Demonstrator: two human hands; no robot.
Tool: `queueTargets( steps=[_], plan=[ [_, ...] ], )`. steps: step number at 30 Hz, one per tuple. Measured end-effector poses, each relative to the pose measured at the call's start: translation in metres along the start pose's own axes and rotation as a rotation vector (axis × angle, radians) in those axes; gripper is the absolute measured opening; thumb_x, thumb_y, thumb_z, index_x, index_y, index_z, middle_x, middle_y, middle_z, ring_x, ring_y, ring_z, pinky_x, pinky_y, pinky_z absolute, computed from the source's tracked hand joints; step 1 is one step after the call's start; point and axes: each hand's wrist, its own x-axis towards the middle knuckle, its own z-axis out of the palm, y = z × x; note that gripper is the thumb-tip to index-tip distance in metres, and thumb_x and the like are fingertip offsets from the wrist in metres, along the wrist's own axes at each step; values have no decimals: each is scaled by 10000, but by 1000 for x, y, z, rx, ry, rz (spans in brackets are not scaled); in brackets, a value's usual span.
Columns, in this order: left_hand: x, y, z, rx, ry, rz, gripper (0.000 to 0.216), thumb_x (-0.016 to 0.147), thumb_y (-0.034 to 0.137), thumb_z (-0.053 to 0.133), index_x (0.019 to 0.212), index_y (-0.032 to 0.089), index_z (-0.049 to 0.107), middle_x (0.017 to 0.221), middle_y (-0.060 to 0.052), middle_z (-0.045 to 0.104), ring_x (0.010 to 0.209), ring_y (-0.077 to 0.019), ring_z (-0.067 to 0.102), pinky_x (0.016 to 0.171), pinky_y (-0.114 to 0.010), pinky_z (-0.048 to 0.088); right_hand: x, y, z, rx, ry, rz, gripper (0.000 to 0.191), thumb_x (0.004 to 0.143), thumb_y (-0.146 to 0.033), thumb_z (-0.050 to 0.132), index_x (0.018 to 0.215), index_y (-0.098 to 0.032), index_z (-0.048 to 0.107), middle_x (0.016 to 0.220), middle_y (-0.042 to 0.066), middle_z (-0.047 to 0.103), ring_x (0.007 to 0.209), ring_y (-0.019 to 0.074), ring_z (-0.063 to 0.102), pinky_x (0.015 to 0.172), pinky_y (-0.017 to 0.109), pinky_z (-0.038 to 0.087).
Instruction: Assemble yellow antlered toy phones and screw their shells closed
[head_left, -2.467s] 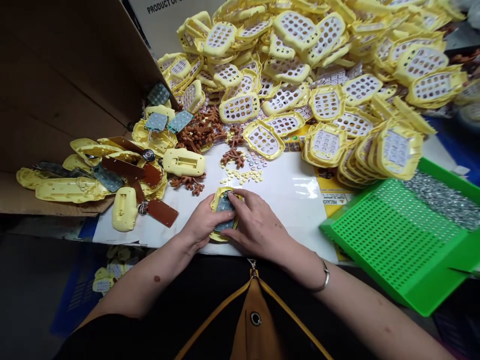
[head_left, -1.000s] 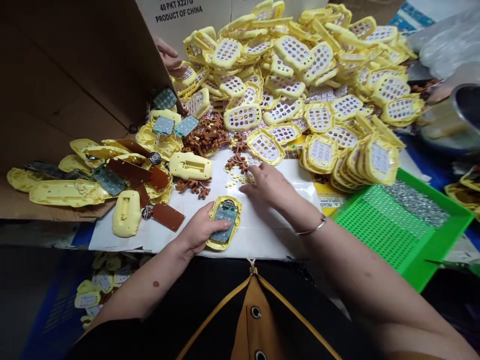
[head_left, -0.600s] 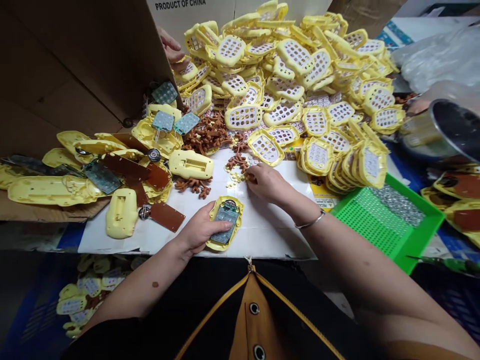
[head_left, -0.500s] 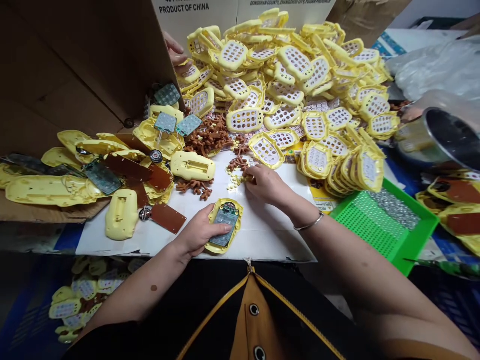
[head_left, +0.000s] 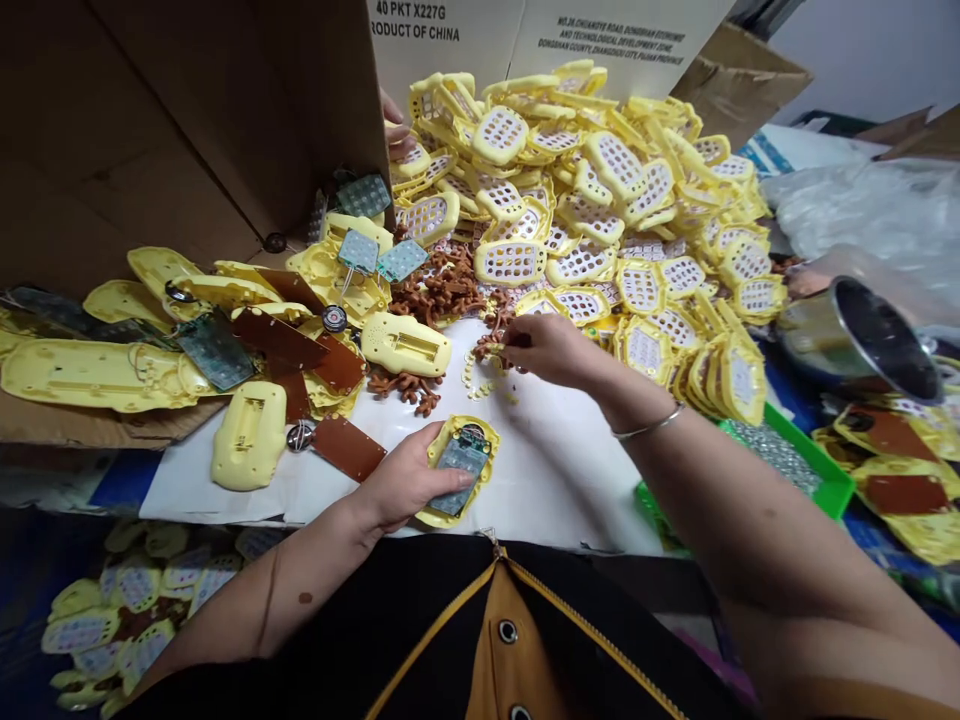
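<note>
My left hand (head_left: 405,482) grips a yellow toy phone shell (head_left: 462,470) that lies on the white sheet (head_left: 559,470) near me, thumb pressed on the grey-green keypad board inside it. My right hand (head_left: 544,350) reaches further out, fingers pinched together at a scatter of small yellow ring parts (head_left: 480,370) beside brown rubbery pieces (head_left: 442,285). What the pinch holds is too small to make out.
A big heap of yellow keypad covers (head_left: 600,200) fills the far side. Back shells and brown circuit boards (head_left: 277,345) lie at left on a cardboard flap. A green tray (head_left: 795,465), a metal cup (head_left: 862,340), and another person's fingers (head_left: 395,125) are at the edges.
My right hand left the shell and reached out to the small yellow rings, then closed into a pinch there. My left hand kept hold of the shell. The view tilted upward.
</note>
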Motion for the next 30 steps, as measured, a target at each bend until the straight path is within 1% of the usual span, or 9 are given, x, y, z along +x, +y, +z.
queueTargets(
  steps=[5,11,14,17,20,22,24,27,30],
  plan=[
    [1,0,-3,-20,-42,12,489,576,204,834,1004,152,604,825,-35,679,678,-125,612,643,-250,497,45,-9,-48,423,17,66,112,728,-131,620,632,-162,571,536,-12,589,500,98,571,517,234,467],
    [6,-3,-6,-135,-26,-26,562,534,267,864,1018,165,597,806,-49,678,664,-152,616,628,-287,517,129,-54,-84,612,223,46,193,727,-36,632,594,-148,549,532,2,567,514,105,588,559,284,559],
    [7,0,-7,-164,-1,15,522,558,289,857,1001,172,606,805,-44,676,679,-140,610,650,-265,502,181,-78,-90,588,318,9,202,710,13,607,604,-143,534,549,0,544,576,135,617,596,327,579],
    [9,3,-10,-124,6,54,487,593,281,837,1015,178,615,836,-47,681,723,-147,615,698,-265,490,231,-97,-88,451,426,-16,192,655,37,608,617,-140,545,569,5,543,695,200,649,638,371,573],
    [11,7,-12,-66,-10,73,461,618,246,816,1028,175,619,866,-54,686,792,-171,625,752,-280,484,262,-108,-81,298,466,-32,133,655,8,602,634,-119,570,634,31,601,796,225,658,705,360,548],
    [11,9,-13,-46,-9,76,446,629,221,805,1031,179,618,862,-48,684,804,-172,624,764,-280,482,263,-109,-80,260,426,-63,70,713,-25,554,667,-63,591,688,40,626,811,197,665,739,306,511],
    [10,10,-15,-39,6,72,436,643,212,796,1038,183,612,866,-42,681,800,-165,620,766,-276,483,247,-103,-83,260,402,-117,126,774,-60,500,741,-23,615,763,48,652,818,155,657,746,260,481],
    [10,7,-17,-61,14,51,413,669,241,789,1033,186,601,877,-44,678,782,-156,618,749,-280,497,195,-80,-89,252,433,-194,151,815,-144,520,845,-110,664,861,68,699,814,152,619,699,280,522],
    [9,2,-17,-118,-12,18,433,665,263,800,1034,188,586,863,-46,677,740,-154,625,704,-289,518,122,-47,-75,177,359,-184,119,800,-124,563,797,-97,679,699,31,659,716,136,630,748,322,519]
  ],
)
